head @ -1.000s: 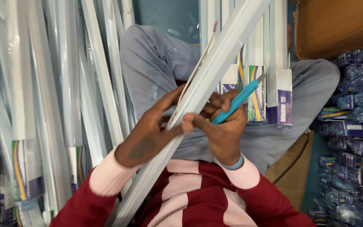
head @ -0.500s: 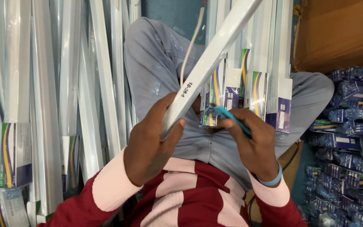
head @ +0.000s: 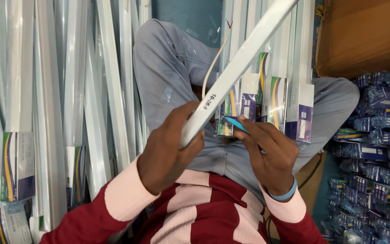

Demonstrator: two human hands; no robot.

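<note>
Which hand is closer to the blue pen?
Right. The right hand holds the blue pen in its fingers, by the boxed tubes. The left hand is apart from it, gripping the end of the long white tube light.

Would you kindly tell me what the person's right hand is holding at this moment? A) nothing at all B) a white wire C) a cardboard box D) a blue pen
D: the right hand grips a blue pen beside the end of the white tube light, which the left hand holds.
</note>
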